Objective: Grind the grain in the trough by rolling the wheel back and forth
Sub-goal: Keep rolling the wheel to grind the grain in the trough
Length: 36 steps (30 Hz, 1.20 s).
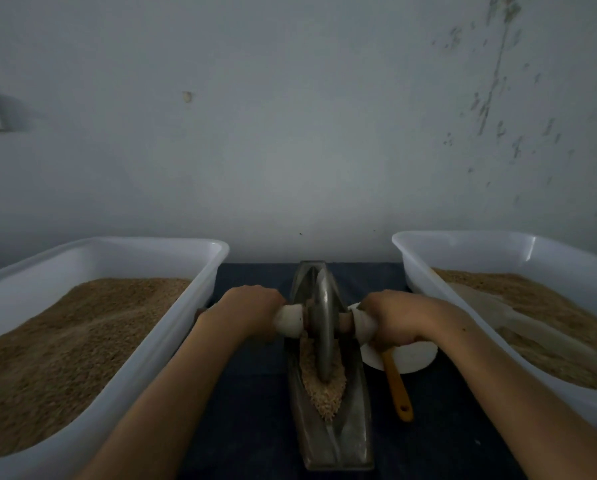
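Trough sits lengthwise on my dark tabletop between two grain tubs. Wheel stands upright in its grain, between my grips: left hand and right hand each curl around an axle handle.

A grey metal wheel is standing upright in a long, narrow metal trough, resting on pale crushed grain.
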{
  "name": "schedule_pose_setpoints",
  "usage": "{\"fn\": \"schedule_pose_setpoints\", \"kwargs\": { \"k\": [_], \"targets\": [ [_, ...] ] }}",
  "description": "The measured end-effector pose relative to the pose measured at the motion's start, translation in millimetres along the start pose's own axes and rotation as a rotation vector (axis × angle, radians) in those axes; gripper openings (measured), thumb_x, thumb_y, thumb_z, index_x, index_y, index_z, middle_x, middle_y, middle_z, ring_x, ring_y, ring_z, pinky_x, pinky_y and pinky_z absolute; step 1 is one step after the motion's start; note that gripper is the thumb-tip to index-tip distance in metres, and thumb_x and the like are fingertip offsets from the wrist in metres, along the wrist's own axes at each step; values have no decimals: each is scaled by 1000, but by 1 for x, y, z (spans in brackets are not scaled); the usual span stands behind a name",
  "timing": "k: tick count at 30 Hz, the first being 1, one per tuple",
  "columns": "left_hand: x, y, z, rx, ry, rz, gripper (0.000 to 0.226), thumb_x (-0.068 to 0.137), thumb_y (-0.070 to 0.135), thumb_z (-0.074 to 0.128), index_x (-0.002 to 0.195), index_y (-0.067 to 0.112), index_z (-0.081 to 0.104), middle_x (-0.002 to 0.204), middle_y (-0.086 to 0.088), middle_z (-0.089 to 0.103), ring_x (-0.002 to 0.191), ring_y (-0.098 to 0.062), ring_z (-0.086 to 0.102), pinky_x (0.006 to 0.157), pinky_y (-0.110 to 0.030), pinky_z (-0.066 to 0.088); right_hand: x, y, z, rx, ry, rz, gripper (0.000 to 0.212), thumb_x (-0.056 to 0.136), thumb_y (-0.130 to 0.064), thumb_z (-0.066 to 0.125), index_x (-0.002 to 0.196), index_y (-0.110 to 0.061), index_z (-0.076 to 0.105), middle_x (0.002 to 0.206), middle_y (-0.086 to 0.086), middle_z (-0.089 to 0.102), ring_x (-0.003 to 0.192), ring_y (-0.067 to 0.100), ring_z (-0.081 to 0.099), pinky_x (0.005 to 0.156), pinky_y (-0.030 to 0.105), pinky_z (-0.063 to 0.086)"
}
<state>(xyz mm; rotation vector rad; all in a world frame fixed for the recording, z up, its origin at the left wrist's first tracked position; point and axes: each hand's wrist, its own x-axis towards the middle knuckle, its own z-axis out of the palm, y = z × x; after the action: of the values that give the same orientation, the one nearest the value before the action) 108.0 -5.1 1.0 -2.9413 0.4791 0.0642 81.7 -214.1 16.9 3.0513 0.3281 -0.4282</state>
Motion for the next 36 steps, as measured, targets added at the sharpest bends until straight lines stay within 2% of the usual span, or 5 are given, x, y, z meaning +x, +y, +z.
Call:
{"fn": "schedule_pose_setpoints", "kwargs": {
  "k": [4,7,16,29,36],
  "targets": [
    [-2,0,2,-26,-11,2,42,83,26,68,122,19,55,114,-5,63,103,-21,60,78,-31,41,-1,-1,0,-10,-13,10,30,88,-16,63,117,-11,59,113,11,65,87,17,60,67,27,47],
    [0,0,6,-31,79,-35,40,85,25,65,122,19,52,117,-4,61,106,-22,58,81,-32,42,2,-4,4,-86,198,8,26,88,-19,61,114,-17,57,111,5,61,100,23,61,80,32,47],
    [5,6,21,19,369,-144,28,92,25,56,114,17,41,110,-2,61,98,-20,60,71,-27,35,25,-4,32,-103,731,21,15,92,-16,50,105,-22,47,104,-2,61,97,21,57,75,31,32],
    [2,-2,4,31,39,16,45,82,29,67,124,20,54,116,-4,62,104,-21,59,80,-31,42,-2,2,-2,-2,19,-12,30,86,-17,64,115,-16,57,108,6,62,92,18,60,70,27,46],
    [3,-1,8,-29,69,-27,41,83,27,66,122,20,54,116,-4,61,105,-22,59,82,-33,43,5,0,2,-77,161,1,26,88,-17,61,113,-16,58,111,6,62,99,22,61,75,29,44]
  ]
}}
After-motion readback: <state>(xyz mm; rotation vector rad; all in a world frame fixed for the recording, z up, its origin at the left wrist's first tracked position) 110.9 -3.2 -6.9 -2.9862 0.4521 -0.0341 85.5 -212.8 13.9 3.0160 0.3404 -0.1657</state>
